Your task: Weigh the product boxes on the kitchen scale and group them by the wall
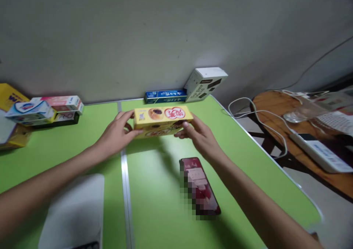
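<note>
Between my two hands is a yellow snack box with red lettering and a picture of a filled pastry, held level above the green table. My left hand grips its left end, thumb along the lower front. The right end is in my right hand, with the thumb on the front edge. Behind the box, a blue toothpaste box lies along the wall beside a white box that leans there. A phone with its screen lit lies below my right hand.
Several boxes are piled at the left, among them a pink and white box and a blue and white box. A pale flat object lies near my left forearm. Right of the table, a wooden stool bears a power strip and white cables.
</note>
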### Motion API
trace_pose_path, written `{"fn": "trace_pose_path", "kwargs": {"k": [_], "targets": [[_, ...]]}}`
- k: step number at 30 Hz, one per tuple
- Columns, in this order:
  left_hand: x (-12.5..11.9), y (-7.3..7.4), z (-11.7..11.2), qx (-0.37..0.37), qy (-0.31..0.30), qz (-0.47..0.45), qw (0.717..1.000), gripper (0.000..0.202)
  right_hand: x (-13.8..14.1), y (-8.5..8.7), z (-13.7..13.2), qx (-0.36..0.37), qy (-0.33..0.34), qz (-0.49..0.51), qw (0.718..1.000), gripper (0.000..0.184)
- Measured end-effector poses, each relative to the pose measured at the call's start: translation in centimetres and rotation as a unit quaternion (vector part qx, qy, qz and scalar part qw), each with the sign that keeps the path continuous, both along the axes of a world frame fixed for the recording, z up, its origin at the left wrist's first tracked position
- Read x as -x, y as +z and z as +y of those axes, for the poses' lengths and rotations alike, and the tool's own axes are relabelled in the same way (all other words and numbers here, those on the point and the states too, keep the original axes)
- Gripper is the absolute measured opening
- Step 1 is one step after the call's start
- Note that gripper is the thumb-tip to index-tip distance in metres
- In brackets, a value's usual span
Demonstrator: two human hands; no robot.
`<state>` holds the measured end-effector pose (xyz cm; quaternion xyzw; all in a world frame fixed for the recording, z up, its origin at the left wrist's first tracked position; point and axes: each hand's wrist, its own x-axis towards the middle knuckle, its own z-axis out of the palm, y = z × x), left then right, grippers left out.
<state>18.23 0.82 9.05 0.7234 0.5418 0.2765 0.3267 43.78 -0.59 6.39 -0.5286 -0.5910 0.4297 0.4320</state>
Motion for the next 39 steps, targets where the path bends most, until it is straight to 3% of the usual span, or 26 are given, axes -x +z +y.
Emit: {"fn": "trace_pose_path", "kwargs": {"k": [7,10,12,15,18,21,29,36,39], "targets": [[-10.9,-1.1,16.2,-0.076,0.019,0.018,0.997,0.057,-6.5,-3.2,15.8,-0.139,-0.2,-0.057,0.968,0.033],[-13.6,-2.2,20.7,-0.085,0.032,-0.001,0.996,0.058,-7.7,-4.8,20.6,-0.141,-0.235,-0.073,0.959,0.028],[-14.6,-3.7,22.3,-0.09,0.049,-0.014,0.995,0.056,-8.2,-6.2,22.4,-0.145,-0.233,-0.083,0.958,0.028],[-15.2,-6.6,23.3,-0.082,0.086,-0.023,0.993,0.054,-8.4,-8.9,23.0,-0.155,-0.216,-0.107,0.958,0.034],[-15.2,-9.3,23.3,-0.088,0.084,-0.027,0.992,0.055,-8.6,-11.4,22.2,-0.125,-0.217,-0.123,0.96,0.038],[-15.1,-10.7,23.3,-0.105,0.073,-0.019,0.992,0.053,-9.1,-13.1,21.9,-0.091,-0.235,-0.121,0.96,0.034],[-15.7,-10.4,23.2,-0.096,0.095,0.001,0.991,0.044,-9.4,-14.3,22.5,-0.08,-0.198,-0.097,0.972,0.039],[-15.6,-10.1,23.0,-0.09,0.088,0.01,0.992,0.044,-10.8,-13.8,20.9,-0.03,-0.26,-0.137,0.955,0.037],[-15.6,-9.8,22.6,-0.093,0.081,0.042,0.991,0.048,-11.1,-13.1,21.0,-0.02,-0.255,-0.15,0.955,0.038]]}}
